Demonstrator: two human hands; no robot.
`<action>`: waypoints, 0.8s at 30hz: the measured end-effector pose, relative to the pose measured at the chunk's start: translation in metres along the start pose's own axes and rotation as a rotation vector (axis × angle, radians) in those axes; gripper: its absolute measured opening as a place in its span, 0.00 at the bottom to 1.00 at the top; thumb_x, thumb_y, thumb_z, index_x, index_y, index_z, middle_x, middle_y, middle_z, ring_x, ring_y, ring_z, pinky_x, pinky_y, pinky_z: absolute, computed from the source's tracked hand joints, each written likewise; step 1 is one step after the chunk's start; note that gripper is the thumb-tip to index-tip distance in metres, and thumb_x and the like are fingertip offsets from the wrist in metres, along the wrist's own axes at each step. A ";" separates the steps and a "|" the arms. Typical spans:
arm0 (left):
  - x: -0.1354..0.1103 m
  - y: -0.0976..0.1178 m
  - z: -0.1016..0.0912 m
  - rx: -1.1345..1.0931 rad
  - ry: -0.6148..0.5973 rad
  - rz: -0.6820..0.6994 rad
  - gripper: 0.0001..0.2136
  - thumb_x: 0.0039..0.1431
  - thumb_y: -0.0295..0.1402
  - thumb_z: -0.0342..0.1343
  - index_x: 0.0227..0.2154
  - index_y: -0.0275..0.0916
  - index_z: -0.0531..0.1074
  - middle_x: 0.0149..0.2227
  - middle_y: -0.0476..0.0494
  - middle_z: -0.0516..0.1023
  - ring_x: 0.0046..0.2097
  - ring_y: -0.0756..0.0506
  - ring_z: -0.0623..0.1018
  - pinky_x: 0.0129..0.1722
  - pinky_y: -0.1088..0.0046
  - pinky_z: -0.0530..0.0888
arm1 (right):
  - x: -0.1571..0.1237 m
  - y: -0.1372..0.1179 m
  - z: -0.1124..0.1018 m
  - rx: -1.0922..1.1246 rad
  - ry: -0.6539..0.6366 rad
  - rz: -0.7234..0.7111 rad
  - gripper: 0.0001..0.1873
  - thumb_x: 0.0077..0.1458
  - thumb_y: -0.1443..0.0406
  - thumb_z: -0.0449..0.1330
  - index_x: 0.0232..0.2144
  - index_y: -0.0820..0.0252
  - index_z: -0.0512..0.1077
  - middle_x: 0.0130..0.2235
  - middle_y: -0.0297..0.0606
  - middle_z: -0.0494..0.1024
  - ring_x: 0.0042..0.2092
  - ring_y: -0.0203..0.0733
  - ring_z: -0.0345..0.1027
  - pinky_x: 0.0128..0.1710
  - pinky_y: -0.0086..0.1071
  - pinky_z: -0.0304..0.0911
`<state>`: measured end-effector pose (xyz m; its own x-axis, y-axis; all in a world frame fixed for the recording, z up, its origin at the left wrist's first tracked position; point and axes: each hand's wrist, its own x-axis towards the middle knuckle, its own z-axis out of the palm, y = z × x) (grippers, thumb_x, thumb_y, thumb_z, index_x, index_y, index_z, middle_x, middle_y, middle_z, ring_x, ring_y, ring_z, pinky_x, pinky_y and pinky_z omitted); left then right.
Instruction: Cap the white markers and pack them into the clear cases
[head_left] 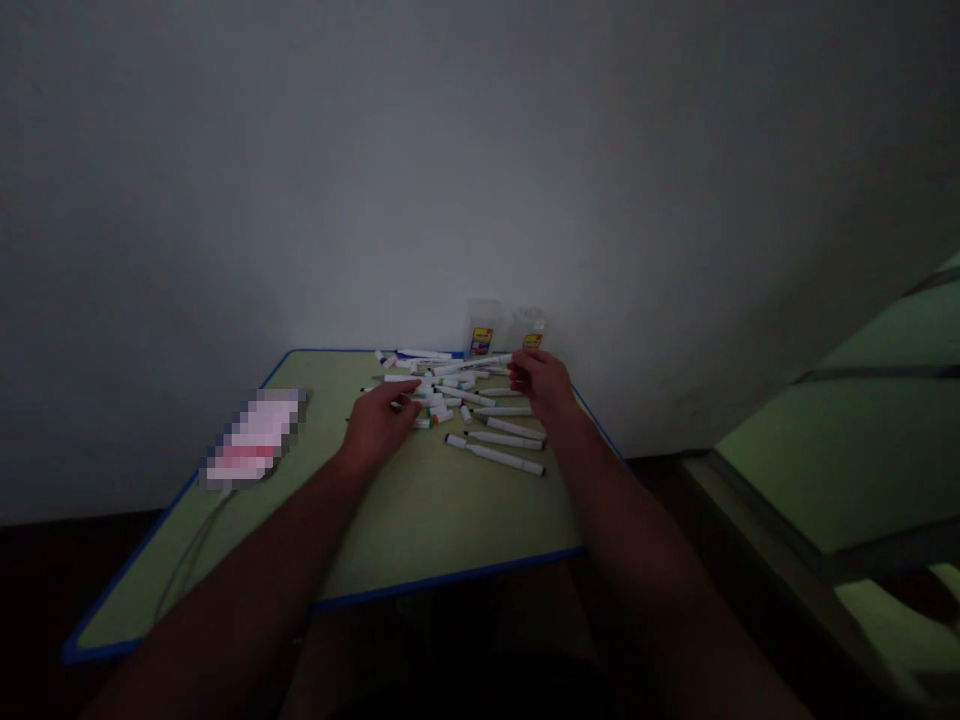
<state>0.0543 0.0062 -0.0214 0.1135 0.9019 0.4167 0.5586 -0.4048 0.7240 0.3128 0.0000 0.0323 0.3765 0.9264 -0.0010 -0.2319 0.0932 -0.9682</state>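
Note:
Several white marker pens (480,400) with coloured caps lie scattered at the far side of a green table (420,510). My right hand (541,383) is closed around one white marker (472,364), held level above the pile with its length pointing left. My left hand (381,418) rests on the left edge of the pile, fingers curled onto the pens; what they grip, if anything, is hidden. A few markers (496,454) lie side by side in a row nearer to me, just below my right hand.
Two clear plastic packets (484,328) with yellow labels stand against the white wall behind the pile. A blurred pink and white object (253,440) with a cable lies on the table's left side. The table has a blue rim (450,578). Green furniture (847,440) stands at right.

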 end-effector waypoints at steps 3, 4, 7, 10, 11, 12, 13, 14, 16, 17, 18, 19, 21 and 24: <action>0.000 -0.004 0.001 0.035 -0.017 0.010 0.21 0.54 0.37 0.56 0.51 0.37 0.78 0.40 0.40 0.82 0.37 0.43 0.79 0.44 0.63 0.75 | 0.014 -0.022 -0.013 -0.010 0.074 -0.075 0.03 0.52 0.70 0.63 0.28 0.62 0.72 0.22 0.31 0.75 0.22 0.32 0.67 0.19 0.24 0.66; 0.000 -0.005 0.001 0.042 -0.015 0.009 0.22 0.54 0.38 0.56 0.50 0.37 0.78 0.40 0.40 0.82 0.37 0.43 0.79 0.44 0.63 0.75 | 0.019 -0.030 -0.017 -0.014 0.105 -0.103 0.02 0.52 0.71 0.63 0.28 0.62 0.72 0.22 0.31 0.75 0.22 0.31 0.67 0.19 0.24 0.66; 0.000 -0.007 0.001 0.065 -0.016 0.013 0.21 0.54 0.39 0.55 0.49 0.37 0.79 0.39 0.41 0.82 0.37 0.43 0.79 0.44 0.63 0.75 | 0.036 -0.053 -0.027 -0.042 0.208 -0.202 0.03 0.51 0.71 0.62 0.28 0.62 0.71 0.23 0.31 0.74 0.22 0.31 0.67 0.20 0.24 0.67; 0.001 -0.007 0.001 0.075 -0.033 0.003 0.20 0.55 0.39 0.55 0.48 0.37 0.79 0.39 0.41 0.82 0.38 0.42 0.79 0.45 0.63 0.74 | 0.054 -0.074 -0.034 -0.117 0.307 -0.323 0.03 0.49 0.71 0.62 0.28 0.61 0.71 0.23 0.30 0.73 0.23 0.32 0.67 0.19 0.24 0.67; 0.001 -0.008 0.002 0.078 -0.039 -0.002 0.20 0.55 0.39 0.55 0.48 0.37 0.79 0.40 0.41 0.82 0.38 0.42 0.79 0.45 0.63 0.74 | 0.061 -0.080 -0.036 -0.155 0.339 -0.355 0.03 0.49 0.71 0.62 0.28 0.61 0.71 0.23 0.31 0.72 0.23 0.32 0.67 0.20 0.24 0.67; 0.002 -0.008 0.002 0.081 -0.044 -0.006 0.20 0.55 0.39 0.55 0.47 0.37 0.80 0.40 0.40 0.82 0.39 0.42 0.79 0.45 0.63 0.74 | 0.068 -0.086 -0.038 -0.196 0.373 -0.384 0.03 0.48 0.71 0.62 0.28 0.61 0.71 0.23 0.31 0.72 0.23 0.32 0.67 0.20 0.24 0.67; 0.002 -0.008 0.002 0.085 -0.046 -0.007 0.20 0.55 0.39 0.55 0.47 0.37 0.80 0.40 0.40 0.82 0.39 0.42 0.79 0.45 0.62 0.74 | 0.075 -0.090 -0.040 -0.243 0.405 -0.411 0.03 0.48 0.71 0.61 0.28 0.61 0.72 0.23 0.31 0.72 0.24 0.32 0.67 0.20 0.25 0.68; 0.002 -0.008 0.002 0.088 -0.049 -0.007 0.19 0.55 0.39 0.55 0.47 0.37 0.80 0.40 0.40 0.82 0.39 0.42 0.79 0.45 0.62 0.74 | 0.082 -0.094 -0.042 -0.297 0.436 -0.431 0.03 0.48 0.71 0.61 0.28 0.61 0.71 0.24 0.32 0.72 0.24 0.33 0.68 0.21 0.25 0.69; 0.002 -0.008 0.002 0.092 -0.056 -0.008 0.19 0.55 0.40 0.55 0.46 0.37 0.80 0.40 0.40 0.82 0.39 0.41 0.79 0.45 0.62 0.74 | 0.097 -0.099 -0.045 -0.410 0.478 -0.459 0.03 0.48 0.70 0.61 0.30 0.61 0.72 0.25 0.33 0.74 0.24 0.34 0.69 0.22 0.28 0.70; 0.001 -0.008 0.002 0.093 -0.061 -0.009 0.19 0.55 0.40 0.55 0.46 0.37 0.80 0.40 0.40 0.82 0.39 0.41 0.79 0.45 0.62 0.74 | 0.105 -0.100 -0.047 -0.478 0.493 -0.458 0.04 0.48 0.69 0.61 0.30 0.61 0.72 0.25 0.35 0.74 0.24 0.35 0.70 0.23 0.29 0.71; 0.001 -0.008 0.002 0.095 -0.066 -0.010 0.19 0.55 0.40 0.55 0.46 0.38 0.80 0.40 0.40 0.82 0.39 0.41 0.79 0.44 0.62 0.74 | 0.111 -0.101 -0.048 -0.551 0.500 -0.458 0.05 0.48 0.68 0.61 0.31 0.62 0.73 0.27 0.37 0.76 0.25 0.37 0.71 0.24 0.30 0.72; 0.001 -0.008 0.002 0.099 -0.072 -0.010 0.19 0.56 0.41 0.54 0.46 0.38 0.80 0.40 0.40 0.82 0.38 0.42 0.79 0.44 0.62 0.74 | 0.118 -0.101 -0.049 -0.620 0.507 -0.456 0.06 0.48 0.67 0.61 0.32 0.62 0.73 0.29 0.39 0.77 0.27 0.39 0.73 0.27 0.32 0.73; 0.001 -0.007 0.002 0.101 -0.077 -0.007 0.20 0.56 0.41 0.54 0.46 0.38 0.80 0.39 0.40 0.82 0.38 0.42 0.79 0.43 0.63 0.74 | 0.129 -0.099 -0.050 -0.762 0.498 -0.445 0.07 0.49 0.67 0.61 0.33 0.63 0.75 0.32 0.44 0.79 0.33 0.43 0.76 0.32 0.34 0.74; 0.000 -0.006 0.002 0.101 -0.078 -0.008 0.20 0.55 0.41 0.54 0.46 0.36 0.80 0.39 0.40 0.82 0.38 0.41 0.79 0.43 0.62 0.74 | 0.140 -0.093 -0.046 -0.943 0.450 -0.423 0.09 0.48 0.66 0.61 0.34 0.63 0.76 0.36 0.48 0.81 0.40 0.48 0.77 0.38 0.37 0.73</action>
<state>0.0527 0.0093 -0.0269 0.1704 0.9157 0.3639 0.6392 -0.3838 0.6664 0.4285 0.1037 0.1106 0.5973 0.6520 0.4670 0.6899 -0.1208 -0.7137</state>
